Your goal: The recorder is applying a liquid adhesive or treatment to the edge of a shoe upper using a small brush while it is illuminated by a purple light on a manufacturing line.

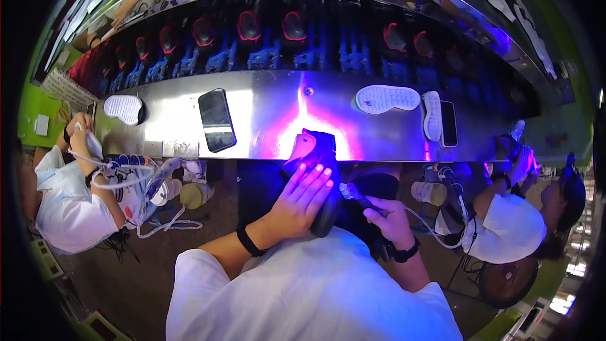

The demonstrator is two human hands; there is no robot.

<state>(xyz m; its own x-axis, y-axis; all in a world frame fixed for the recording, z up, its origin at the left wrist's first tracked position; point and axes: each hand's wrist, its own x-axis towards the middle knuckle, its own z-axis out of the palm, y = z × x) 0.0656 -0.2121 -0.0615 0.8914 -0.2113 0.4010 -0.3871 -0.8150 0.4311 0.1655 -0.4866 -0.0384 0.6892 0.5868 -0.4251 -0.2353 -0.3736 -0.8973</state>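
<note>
A dark shoe upper (325, 205) with a pinkish-lit patch near its far end lies tilted between the steel bench edge and my lap. My left hand (297, 199) holds it, fingers stretched together over its left side; the thumb is hidden. To the right, my right hand (388, 220) is closed around a brush (355, 194) with a dark handle and pale bristles. The bristle end is close to the shoe's right side; I cannot tell whether they touch. Pink and violet light falls on the shoe and fingertips.
On the steel bench (259, 113) lie a phone (216, 120), white shoe soles (387, 99) and another phone (448, 124). A dark belt (341, 19) carries several red-rimmed pieces behind. Co-workers sit left (82, 208) and right (508, 227), near tubs (429, 192) and hoses (170, 227).
</note>
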